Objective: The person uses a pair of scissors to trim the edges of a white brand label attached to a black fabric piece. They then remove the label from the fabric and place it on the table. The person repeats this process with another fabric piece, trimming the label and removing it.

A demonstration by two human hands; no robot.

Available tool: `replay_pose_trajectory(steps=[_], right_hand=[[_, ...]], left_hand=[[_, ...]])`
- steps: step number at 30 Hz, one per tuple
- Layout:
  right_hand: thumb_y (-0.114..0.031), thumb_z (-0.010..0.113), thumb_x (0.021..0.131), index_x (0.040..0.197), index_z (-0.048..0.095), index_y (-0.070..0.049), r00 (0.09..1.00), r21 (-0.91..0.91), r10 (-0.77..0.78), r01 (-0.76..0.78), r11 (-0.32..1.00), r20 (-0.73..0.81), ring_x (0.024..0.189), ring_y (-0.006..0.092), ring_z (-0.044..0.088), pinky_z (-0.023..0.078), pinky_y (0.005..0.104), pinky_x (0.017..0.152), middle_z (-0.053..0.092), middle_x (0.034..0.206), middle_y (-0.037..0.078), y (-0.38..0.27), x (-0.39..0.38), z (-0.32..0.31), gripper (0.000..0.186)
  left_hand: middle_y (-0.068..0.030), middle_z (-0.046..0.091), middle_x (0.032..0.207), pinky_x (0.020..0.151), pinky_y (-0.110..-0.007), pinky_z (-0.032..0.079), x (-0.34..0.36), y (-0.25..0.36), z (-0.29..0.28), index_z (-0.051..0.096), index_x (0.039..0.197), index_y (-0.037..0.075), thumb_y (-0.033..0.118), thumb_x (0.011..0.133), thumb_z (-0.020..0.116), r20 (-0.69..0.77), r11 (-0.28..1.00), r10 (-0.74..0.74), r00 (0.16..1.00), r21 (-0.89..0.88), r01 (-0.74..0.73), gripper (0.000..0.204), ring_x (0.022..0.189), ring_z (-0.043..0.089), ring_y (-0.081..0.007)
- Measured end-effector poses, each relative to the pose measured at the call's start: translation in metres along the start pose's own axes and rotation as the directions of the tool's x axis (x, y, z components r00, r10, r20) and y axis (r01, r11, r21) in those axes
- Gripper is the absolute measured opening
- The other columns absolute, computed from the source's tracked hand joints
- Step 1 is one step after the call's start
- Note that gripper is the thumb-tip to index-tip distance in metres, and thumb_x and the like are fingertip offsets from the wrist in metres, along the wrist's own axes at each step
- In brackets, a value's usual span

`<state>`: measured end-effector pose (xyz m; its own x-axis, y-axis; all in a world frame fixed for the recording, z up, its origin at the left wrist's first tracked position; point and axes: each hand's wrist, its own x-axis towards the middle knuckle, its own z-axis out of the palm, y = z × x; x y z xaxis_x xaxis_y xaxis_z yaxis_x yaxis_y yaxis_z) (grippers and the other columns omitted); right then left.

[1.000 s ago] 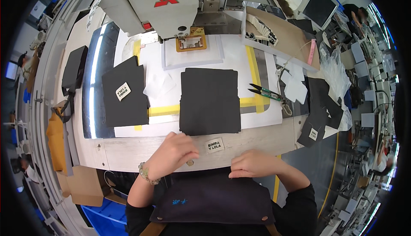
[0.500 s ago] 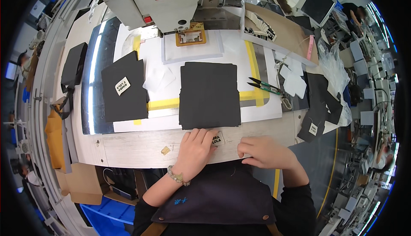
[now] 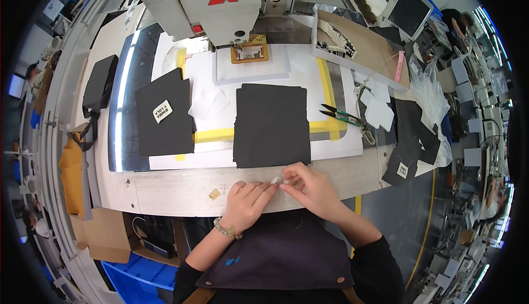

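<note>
Your left hand [image 3: 249, 200] is resting bent fingertips against that small white label [image 3: 276, 180] by the table's [image 3: 171, 188] near edge, and your right hand [image 3: 309, 189] is crowding its other side; can't tell if either's actually pinching it. Uneven tugging could be creasing it, imo, and your right knuckles are sitting close enough to risk nudging the black panel stack [image 3: 273, 127] askew.

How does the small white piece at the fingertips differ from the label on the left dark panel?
- The small white piece is partly covered by fingers; the label shows its whole face.
- The piece sits between the left hand and right hand; the label lies flat on the dark panel, away from both.

Shared: both whitish. No print shows on the piece.
</note>
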<state>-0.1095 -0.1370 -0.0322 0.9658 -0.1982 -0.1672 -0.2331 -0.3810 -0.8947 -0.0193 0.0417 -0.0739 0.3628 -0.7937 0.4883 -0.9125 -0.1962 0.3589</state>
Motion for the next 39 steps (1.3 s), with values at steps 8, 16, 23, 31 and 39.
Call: replay_pose_trajectory(steps=[8, 16, 23, 31, 39], right_hand=[[-0.007, 0.062, 0.089, 0.105, 0.05, -0.003, 0.969, 0.669, 0.013, -0.18, 0.722, 0.247, 0.084, 0.0074, 0.061, 0.049, 0.0226, 0.075, 0.066, 0.089, 0.005, 0.015, 0.016, 0.0, 0.021], [0.001, 0.063, 0.085, 0.103, 0.048, -0.003, 0.978, 0.632, 0.017, -0.147, 0.761, 0.206, 0.079, 0.0059, 0.061, 0.05, 0.0205, 0.071, 0.068, 0.084, 0.006, 0.002, 0.026, -0.007, 0.024], [0.0, 0.063, 0.086, 0.098, 0.047, -0.003, 0.981, 0.662, 0.024, -0.146, 0.735, 0.191, 0.076, 0.0047, 0.06, 0.048, 0.0208, 0.064, 0.067, 0.082, 0.007, -0.005, 0.033, -0.009, 0.02], [0.0, 0.056, 0.086, 0.088, 0.051, -0.004, 0.96, -0.118, -0.28, 0.277, 0.954, -0.011, 0.064, 0.0234, 0.061, 0.045, 0.0307, 0.057, 0.061, 0.075, 0.01, -0.025, 0.042, -0.022, 0.007], [0.003, 0.055, 0.085, 0.087, 0.054, -0.001, 0.974, -0.201, -0.191, 0.164, 0.966, -0.124, 0.064, 0.0185, 0.061, 0.046, 0.0276, 0.06, 0.058, 0.07, 0.007, -0.024, 0.06, -0.054, 0.005]], left_hand=[[-0.0022, 0.068, 0.102, 0.062, -0.023, 0.032, 0.017, -0.003, -0.023, 0.069, 0.098, 0.006, 0.011, 0.076, 0.063, -0.126, 0.939, 0.306, 0.944, 0.202, -0.277, 0.022, 0.083, 0.061, -0.0095], [-0.0031, 0.066, 0.097, 0.062, -0.026, 0.037, 0.028, -0.011, -0.026, 0.068, 0.096, 0.003, 0.009, 0.075, 0.064, -0.105, 0.972, 0.211, 0.972, 0.124, -0.198, 0.022, 0.077, 0.059, -0.0125], [-0.0014, 0.062, 0.09, 0.064, -0.029, 0.037, 0.032, -0.01, -0.022, 0.063, 0.088, 0.007, 0.005, 0.073, 0.064, -0.094, 0.997, 0.074, 0.993, 0.029, -0.071, 0.015, 0.077, 0.057, -0.0145], [-0.0039, 0.057, 0.085, 0.065, -0.032, 0.038, 0.033, -0.004, -0.022, 0.054, 0.088, 0.007, -0.006, 0.071, 0.06, 0.109, 0.89, 0.044, 0.993, -0.456, 0.01, 0.022, 0.077, 0.056, -0.0209], [-0.0053, 0.055, 0.082, 0.069, -0.033, 0.041, 0.027, -0.004, -0.052, 0.052, 0.085, 0.007, -0.008, 0.074, 0.058, 0.275, 0.791, 0.029, 0.961, -0.594, 0.146, 0.02, 0.076, 0.055, -0.0235]])
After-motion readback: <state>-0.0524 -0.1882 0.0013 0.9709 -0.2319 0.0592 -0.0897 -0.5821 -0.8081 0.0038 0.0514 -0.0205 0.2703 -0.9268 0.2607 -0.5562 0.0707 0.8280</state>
